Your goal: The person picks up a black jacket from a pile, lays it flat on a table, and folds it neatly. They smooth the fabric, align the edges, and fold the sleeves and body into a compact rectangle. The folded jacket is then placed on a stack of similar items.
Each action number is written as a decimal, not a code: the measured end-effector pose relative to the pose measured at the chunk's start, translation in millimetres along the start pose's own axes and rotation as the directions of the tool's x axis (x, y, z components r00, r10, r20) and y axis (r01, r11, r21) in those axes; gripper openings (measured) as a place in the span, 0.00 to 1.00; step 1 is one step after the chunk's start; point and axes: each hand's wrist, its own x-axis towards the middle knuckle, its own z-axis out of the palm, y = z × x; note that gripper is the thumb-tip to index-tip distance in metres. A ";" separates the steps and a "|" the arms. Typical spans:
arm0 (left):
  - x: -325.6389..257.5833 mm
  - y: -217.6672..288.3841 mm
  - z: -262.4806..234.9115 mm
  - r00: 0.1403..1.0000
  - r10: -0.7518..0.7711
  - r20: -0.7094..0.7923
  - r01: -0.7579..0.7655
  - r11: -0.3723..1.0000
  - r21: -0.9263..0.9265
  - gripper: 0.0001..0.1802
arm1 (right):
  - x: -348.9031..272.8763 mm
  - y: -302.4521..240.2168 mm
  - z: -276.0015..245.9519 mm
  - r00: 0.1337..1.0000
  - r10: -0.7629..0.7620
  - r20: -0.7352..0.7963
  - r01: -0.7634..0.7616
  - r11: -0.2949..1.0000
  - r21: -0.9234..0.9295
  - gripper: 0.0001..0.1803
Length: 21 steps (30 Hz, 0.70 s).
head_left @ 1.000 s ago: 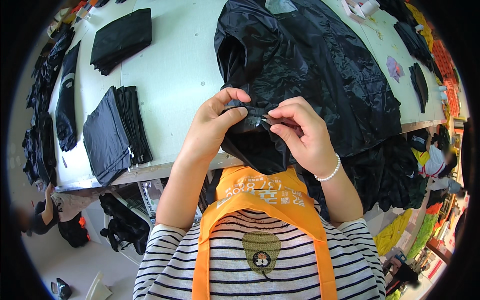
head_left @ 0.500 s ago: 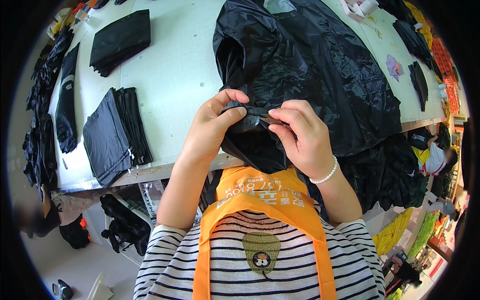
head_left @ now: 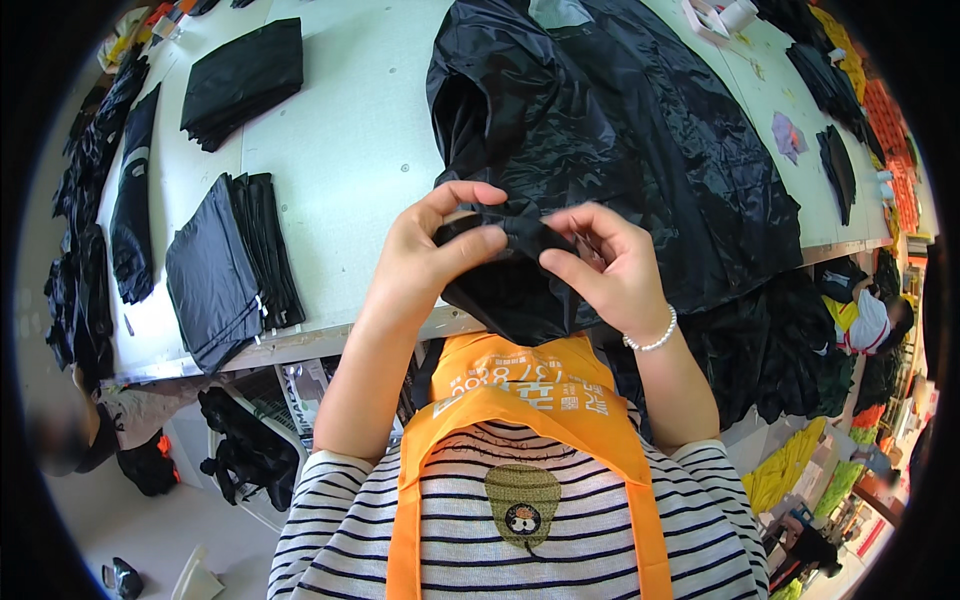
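Note:
A shiny black garment (head_left: 640, 130), which looks like a jacket, lies spread on the table with its near part bunched at the front edge. My left hand (head_left: 425, 245) pinches a folded edge of it between thumb and forefinger. My right hand (head_left: 610, 265) is closed on the same edge just to the right, thumb below and fingers above. Something small and dark shows inside the right palm, but I cannot make out what it is. Part of the garment hangs between my wrists over the table edge.
Stacks of folded black fabric pieces (head_left: 215, 270) and a second black stack (head_left: 245, 80) lie on the pale table (head_left: 350, 150) to the left. At the far right stands a white spool (head_left: 737, 14). Dark garments (head_left: 760, 350) hang below the table's right edge.
A small pointed metal tool, seen at my right fingertips earlier, no longer shows there. My right fingers have shifted onto the fabric edge, which is now turned up between both hands.

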 end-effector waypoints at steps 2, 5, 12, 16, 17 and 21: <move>-4.7 1.8 5.9 0.991 0.128 -0.026 -0.111 0.932 0.344 0.11 | -1.1 2.2 0.3 0.979 -0.200 -0.044 0.188 0.964 -0.187 0.11; -6.6 -8.4 0.5 0.775 0.619 0.124 -0.515 0.506 0.691 0.12 | -0.3 -0.8 -1.0 0.816 -0.578 0.017 0.524 0.727 -0.443 0.16; -9.4 -21.1 -6.4 0.547 0.807 0.221 -0.643 0.235 0.729 0.17 | -15.8 -3.7 -4.0 0.993 -0.113 0.023 0.109 0.986 0.126 0.13; -10.2 -24.1 -3.1 0.533 0.797 0.284 -0.678 0.201 0.707 0.17 | -13.4 -12.1 -8.4 0.986 0.007 0.169 0.003 0.998 -0.058 0.10; -10.2 -24.9 -2.4 0.508 0.802 0.315 -0.690 0.160 0.706 0.17 | -12.5 -12.9 -5.0 0.986 0.008 0.169 0.007 0.996 -0.091 0.08; -10.4 -29.3 -1.5 0.441 0.813 0.380 -0.713 0.060 0.698 0.16 | -12.4 -14.1 -0.7 0.973 0.051 0.227 -0.026 0.993 -0.112 0.09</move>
